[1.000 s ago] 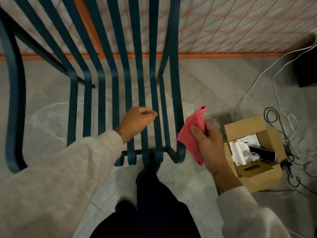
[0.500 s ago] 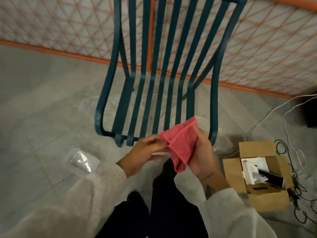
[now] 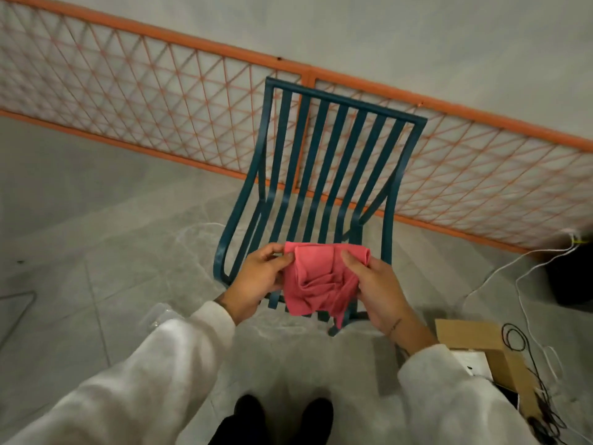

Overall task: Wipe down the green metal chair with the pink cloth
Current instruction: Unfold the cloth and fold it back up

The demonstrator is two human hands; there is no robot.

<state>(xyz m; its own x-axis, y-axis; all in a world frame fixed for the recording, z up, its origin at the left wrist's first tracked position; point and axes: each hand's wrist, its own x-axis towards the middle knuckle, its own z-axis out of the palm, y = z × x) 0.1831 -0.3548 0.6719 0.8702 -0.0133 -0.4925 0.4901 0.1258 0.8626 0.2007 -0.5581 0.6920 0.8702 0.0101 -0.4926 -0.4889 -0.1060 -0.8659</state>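
Grey floor [image 3: 96, 239] carries the chair [image 3: 324, 187] before an orange fence [image 3: 144, 101]. Left hand [image 3: 260, 281] and right hand [image 3: 378, 287] pinch the crumpled cloth [image 3: 317, 284], stretched above the seat's front edge.

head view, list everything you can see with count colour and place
green metal chair: one, teal green, floor in front of the fence
pink cloth: one, pink, held over the seat front
fence: one, orange mesh, behind the chair
cardboard box: one, brown, open, floor lower right
cables: several, white and black, floor at right
shoes: two, black, bottom centre
left hand: one, pinches the cloth's left edge
right hand: one, grips the cloth's right side
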